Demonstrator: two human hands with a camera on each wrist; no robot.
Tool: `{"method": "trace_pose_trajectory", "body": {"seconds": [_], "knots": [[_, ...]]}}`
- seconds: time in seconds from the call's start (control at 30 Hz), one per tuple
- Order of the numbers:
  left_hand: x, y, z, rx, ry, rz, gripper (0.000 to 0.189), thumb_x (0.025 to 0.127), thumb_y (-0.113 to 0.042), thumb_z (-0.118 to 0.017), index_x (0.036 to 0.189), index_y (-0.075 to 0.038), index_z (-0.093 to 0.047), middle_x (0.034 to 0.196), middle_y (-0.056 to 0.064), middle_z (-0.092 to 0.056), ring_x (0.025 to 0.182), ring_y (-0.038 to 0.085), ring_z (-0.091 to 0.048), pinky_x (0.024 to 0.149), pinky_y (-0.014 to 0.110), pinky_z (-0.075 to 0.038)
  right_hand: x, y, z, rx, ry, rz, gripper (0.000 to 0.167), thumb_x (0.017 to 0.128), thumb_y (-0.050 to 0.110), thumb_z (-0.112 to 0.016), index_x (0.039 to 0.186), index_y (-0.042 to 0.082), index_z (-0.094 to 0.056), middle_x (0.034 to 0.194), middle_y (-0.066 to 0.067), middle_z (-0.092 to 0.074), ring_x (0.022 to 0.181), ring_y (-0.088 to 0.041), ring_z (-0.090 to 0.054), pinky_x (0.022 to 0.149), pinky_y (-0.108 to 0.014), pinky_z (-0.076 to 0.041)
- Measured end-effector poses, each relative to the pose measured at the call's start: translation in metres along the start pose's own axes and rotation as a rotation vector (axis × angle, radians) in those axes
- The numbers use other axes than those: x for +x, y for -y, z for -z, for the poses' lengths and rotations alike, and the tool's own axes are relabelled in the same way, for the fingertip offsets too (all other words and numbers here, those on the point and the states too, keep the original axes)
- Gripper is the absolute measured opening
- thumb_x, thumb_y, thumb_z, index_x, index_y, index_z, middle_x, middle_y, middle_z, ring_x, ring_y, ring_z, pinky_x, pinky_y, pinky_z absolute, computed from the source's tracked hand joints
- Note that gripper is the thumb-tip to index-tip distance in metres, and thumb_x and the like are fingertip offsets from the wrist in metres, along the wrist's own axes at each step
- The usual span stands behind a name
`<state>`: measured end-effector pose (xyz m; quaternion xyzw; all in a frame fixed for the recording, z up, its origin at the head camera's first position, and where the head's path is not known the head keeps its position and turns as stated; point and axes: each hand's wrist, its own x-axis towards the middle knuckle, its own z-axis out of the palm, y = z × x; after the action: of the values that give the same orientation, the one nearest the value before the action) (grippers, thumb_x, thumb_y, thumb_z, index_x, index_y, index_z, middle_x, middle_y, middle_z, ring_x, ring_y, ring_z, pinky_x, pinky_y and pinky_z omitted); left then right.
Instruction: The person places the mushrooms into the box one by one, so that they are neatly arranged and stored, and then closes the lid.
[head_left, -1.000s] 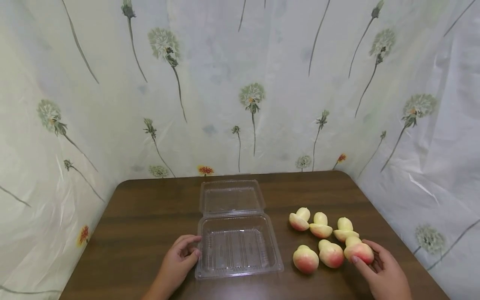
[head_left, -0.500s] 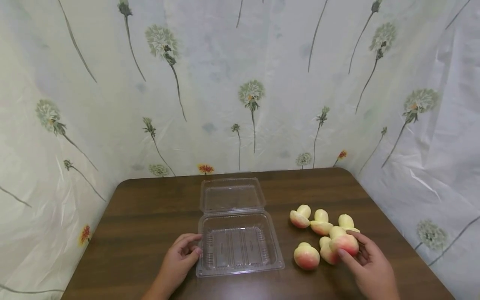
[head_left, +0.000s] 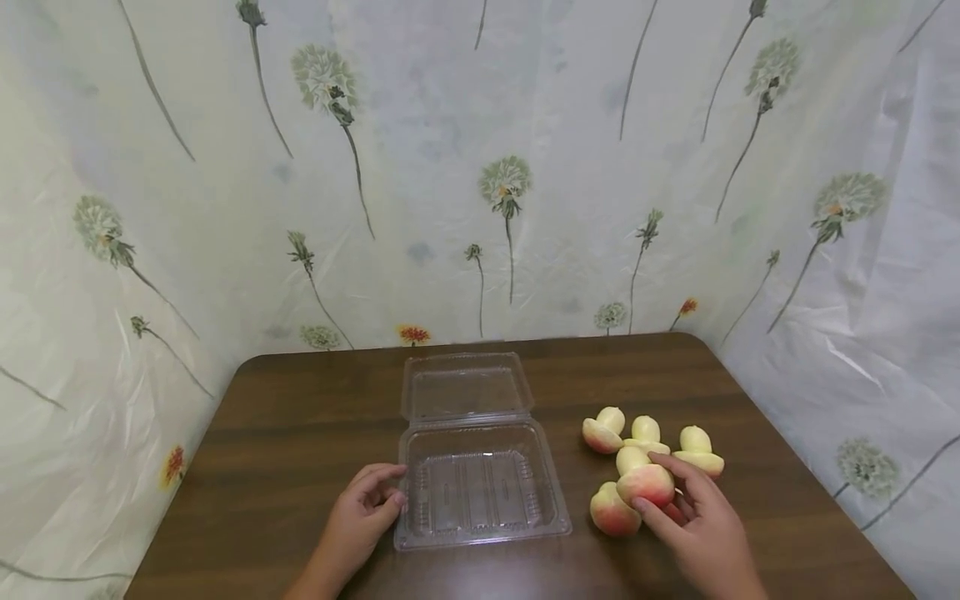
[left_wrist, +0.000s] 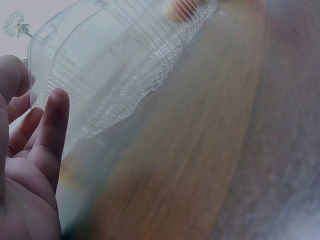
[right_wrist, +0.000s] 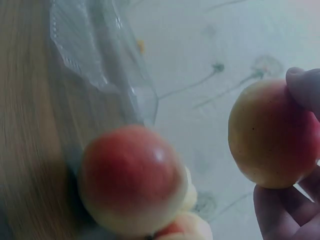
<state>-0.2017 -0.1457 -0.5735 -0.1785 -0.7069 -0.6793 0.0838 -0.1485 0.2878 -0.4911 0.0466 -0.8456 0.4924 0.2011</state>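
In the head view, a clear plastic clamshell container (head_left: pixel 480 540) lies with its lid folded back. My left hand (head_left: pixel 365 510) holds its left rim, thumb and forefinger at the edge; in the left wrist view the thumb (left_wrist: pixel 54 117) overlaps the ribbed side wall. My right hand (head_left: pixel 701 521) pinches a mushroom-shaped piece (head_left: pixel 647 483), red-and-yellow cap with a pale yellow stem, between thumb and fingers. Held over the others, it partly covers a similar piece behind it. Another such piece (head_left: pixel 615 512) sits just left, its rounded cap large in the right wrist view (right_wrist: pixel 132 177).
Behind the right hand stand more mushroom-shaped pieces, one at the back left (head_left: pixel 603 432), one beside it (head_left: pixel 646 432), and one farther right (head_left: pixel 697 450). The lid (head_left: pixel 468 392) points to the back of the dark wooden table (head_left: pixel 300 417). A dandelion-patterned curtain (head_left: pixel 420 167) surrounds the table.
My right hand has lifted the mushroom-shaped piece from the right end of the front row and carried it left over its neighbours. My left hand has stayed at the container's rim.
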Motion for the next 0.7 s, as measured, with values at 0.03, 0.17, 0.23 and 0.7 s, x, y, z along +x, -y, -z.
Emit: {"method": "trace_pose_trajectory", "body": {"seconds": [0.03, 0.17, 0.23, 0.7], "knots": [[0.001, 0.0, 0.0, -0.003, 0.005, -0.006, 0.035, 0.093, 0.009, -0.07, 0.127, 0.016, -0.062, 0.123, 0.028, -0.055, 0.088, 0.004, -0.066, 0.077, 0.016, -0.058, 0.001, 0.001, -0.002, 0.014, 0.011, 0.013, 0.059, 0.085, -0.002, -0.084, 0.139, 0.006, -0.06, 0.131, 0.013, -0.06, 0.106, 0.008, -0.065, 0.084, -0.012, -0.057], [0.002, -0.001, 0.001, 0.0, 0.004, 0.004, 0.036, 0.093, 0.009, -0.071, 0.127, 0.015, -0.062, 0.122, 0.028, -0.055, 0.088, 0.004, -0.066, 0.077, 0.015, -0.058, 0.002, 0.005, -0.014, 0.058, 0.054, 0.074, 0.062, 0.084, -0.004, -0.084, 0.14, 0.006, -0.059, 0.133, 0.009, -0.061, 0.111, 0.008, -0.063, 0.089, -0.01, -0.054], [0.002, -0.001, 0.002, 0.01, -0.003, 0.014, 0.036, 0.093, 0.008, -0.071, 0.127, 0.015, -0.063, 0.121, 0.027, -0.056, 0.088, 0.004, -0.066, 0.077, 0.015, -0.057, 0.004, 0.007, -0.021, 0.085, 0.077, 0.113, 0.062, 0.083, -0.006, -0.084, 0.139, 0.005, -0.06, 0.133, 0.004, -0.062, 0.114, 0.006, -0.064, 0.092, -0.011, -0.054], [0.003, -0.001, 0.001, 0.005, -0.006, 0.039, 0.037, 0.091, 0.011, -0.071, 0.126, 0.015, -0.063, 0.124, 0.027, -0.055, 0.089, 0.003, -0.066, 0.077, 0.015, -0.057, 0.003, 0.026, -0.063, 0.145, 0.187, 0.147, 0.059, 0.084, 0.002, -0.086, 0.137, 0.013, -0.061, 0.136, -0.008, -0.06, 0.118, 0.001, -0.061, 0.092, -0.015, -0.056]]}}
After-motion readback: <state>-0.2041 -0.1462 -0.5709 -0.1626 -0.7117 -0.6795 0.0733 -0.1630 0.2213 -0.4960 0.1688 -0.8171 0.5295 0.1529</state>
